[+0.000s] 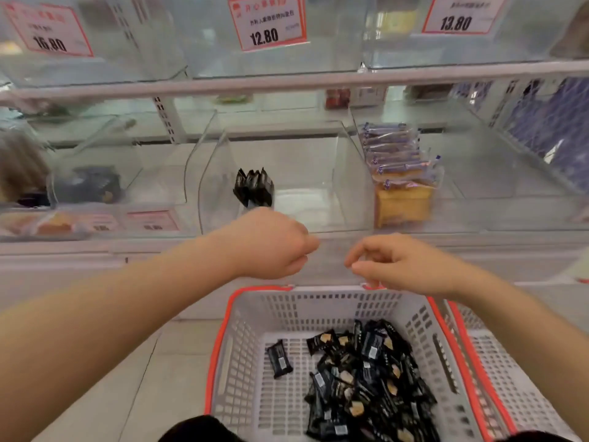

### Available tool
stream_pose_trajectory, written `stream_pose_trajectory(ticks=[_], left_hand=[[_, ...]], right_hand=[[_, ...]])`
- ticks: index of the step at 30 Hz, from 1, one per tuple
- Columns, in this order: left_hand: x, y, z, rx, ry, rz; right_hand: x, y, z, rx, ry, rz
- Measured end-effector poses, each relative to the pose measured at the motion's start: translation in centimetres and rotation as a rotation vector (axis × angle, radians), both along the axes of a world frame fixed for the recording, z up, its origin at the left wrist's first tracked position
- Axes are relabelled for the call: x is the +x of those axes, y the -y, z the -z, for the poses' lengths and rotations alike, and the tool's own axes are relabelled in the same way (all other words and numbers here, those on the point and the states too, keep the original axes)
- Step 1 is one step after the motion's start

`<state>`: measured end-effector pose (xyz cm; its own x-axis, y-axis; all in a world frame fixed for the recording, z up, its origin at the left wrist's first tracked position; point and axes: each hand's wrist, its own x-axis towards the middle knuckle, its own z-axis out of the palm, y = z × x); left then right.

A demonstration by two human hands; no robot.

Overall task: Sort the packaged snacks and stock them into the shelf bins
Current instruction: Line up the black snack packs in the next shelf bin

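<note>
My empty, loosely curled right hand (395, 263) hovered nearer; the black snack packets (366, 378) lay at its 6 o'clock in the basket (242, 346).

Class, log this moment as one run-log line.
left hand: empty, curled | right hand: empty, loose | black snack packets: in basket | clear bin: few stocked

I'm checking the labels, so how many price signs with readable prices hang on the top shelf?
3: the 16.80 sign at upper left, the 12.80 sign in the middle, the 13.80 sign at upper right. Blurred tags lower down aren't counted.
</note>
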<state>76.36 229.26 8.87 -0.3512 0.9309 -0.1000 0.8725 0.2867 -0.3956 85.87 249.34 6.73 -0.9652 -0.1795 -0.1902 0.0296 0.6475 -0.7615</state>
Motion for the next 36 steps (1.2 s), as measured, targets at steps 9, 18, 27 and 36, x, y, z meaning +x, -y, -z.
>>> stream_pose_trajectory(ticks=[9, 18, 27, 36], left_hand=[[8.7, -3.7, 15.5, -0.273, 0.411, -0.242], [12.2, -5.9, 26.3, -0.322, 0.625, -0.44], [13.2, -6.4, 35.2, -0.222, 0.936, -0.818], [15.5, -8.9, 40.5, -0.083, 1.075, -0.994]], right_hand=[[6.8, -3.4, 17.3, 0.439, 0.404, 0.001], [9.2, -5.9, 28.2, 0.731, 0.483, -0.153], [8.2, -5.7, 35.9, 0.7, 0.466, 0.075], [7.8, -7.4, 38.9, 0.674, 0.397, 0.152]])
